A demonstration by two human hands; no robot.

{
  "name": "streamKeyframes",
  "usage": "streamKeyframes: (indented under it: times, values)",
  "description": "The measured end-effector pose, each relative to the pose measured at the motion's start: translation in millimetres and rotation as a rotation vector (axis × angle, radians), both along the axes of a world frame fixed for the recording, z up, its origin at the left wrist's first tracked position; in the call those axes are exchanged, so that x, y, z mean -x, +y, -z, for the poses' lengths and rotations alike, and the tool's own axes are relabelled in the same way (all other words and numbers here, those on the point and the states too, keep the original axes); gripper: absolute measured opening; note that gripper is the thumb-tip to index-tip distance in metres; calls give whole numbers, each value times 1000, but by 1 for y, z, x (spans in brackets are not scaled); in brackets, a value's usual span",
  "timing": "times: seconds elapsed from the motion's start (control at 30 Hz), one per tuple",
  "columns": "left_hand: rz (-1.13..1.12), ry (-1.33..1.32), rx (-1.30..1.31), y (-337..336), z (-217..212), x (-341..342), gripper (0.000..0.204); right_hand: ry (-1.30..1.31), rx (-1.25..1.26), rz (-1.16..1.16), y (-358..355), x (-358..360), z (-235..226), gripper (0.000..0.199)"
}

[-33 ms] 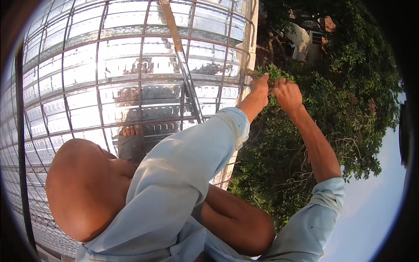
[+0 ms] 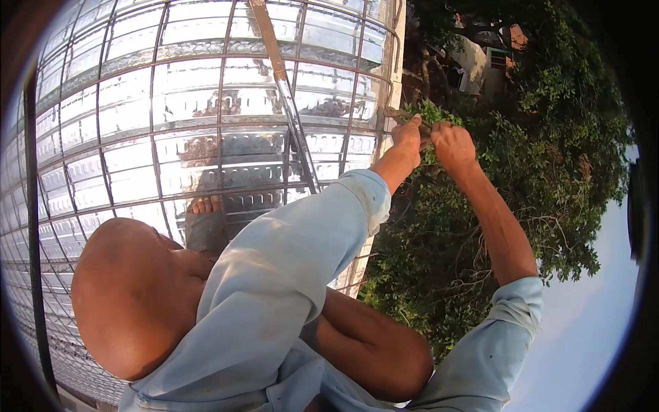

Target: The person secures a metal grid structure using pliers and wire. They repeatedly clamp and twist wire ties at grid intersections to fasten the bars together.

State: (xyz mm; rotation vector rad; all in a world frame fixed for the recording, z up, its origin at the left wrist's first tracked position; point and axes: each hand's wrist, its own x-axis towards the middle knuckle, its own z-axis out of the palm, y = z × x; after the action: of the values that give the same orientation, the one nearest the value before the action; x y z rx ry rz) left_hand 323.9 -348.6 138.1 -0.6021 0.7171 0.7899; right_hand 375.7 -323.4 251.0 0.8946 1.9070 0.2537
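At the edge of the metal decking (image 2: 250, 75), both my arms reach forward and to the right. My left hand (image 2: 406, 139) is closed around a short brownish bar-like tool (image 2: 394, 112). Close beside it, my right hand (image 2: 453, 147) is a fist on the same tool, farther out past the edge. The tool's far end meets the rebar mesh (image 2: 221, 103) at the deck's border. Its exact kind is hard to make out, as my fingers cover most of it.
A partly rusty metal strip (image 2: 292, 113) lies slantwise over the mesh. My bare foot (image 2: 206, 204) rests on the decking below my bent knee (image 2: 137, 302). Beyond the deck edge, leafy trees (image 2: 542, 158) stand lower down, with a building (image 2: 473, 65) behind them.
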Motion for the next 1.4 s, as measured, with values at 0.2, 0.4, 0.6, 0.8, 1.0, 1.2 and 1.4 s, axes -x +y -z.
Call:
streamKeyframes:
  times: [0.2, 0.4, 0.6, 0.8, 1.0, 1.2, 1.4]
  values:
    - [-64, -157, -27, -2, 4, 6, 22, 315, 178, 926, 37, 4, -6, 17]
    - [43, -121, 6, 5, 17, 10, 17, 368, 394, 1348, 31, 13, -11, 23]
    - [18, 106, -18, -2, 27, 7, 25, 170, 48, 352, -11, 32, 10, 22]
    - [266, 539, -25, -34, 32, 28, 30, 459, 298, 1434, 2, -1, 0, 18]
    - [63, 374, -376, -43, 53, 52, 38, 1118, 391, 1807, -67, -34, 10, 24]
    - [476, 791, -739, -39, 59, 84, 30, 1464, 340, 1753, -134, -4, 54, 32]
    - [1039, 1555, -963, -23, 53, 137, 22, 1585, 401, 1626, -166, 4, 151, 48]
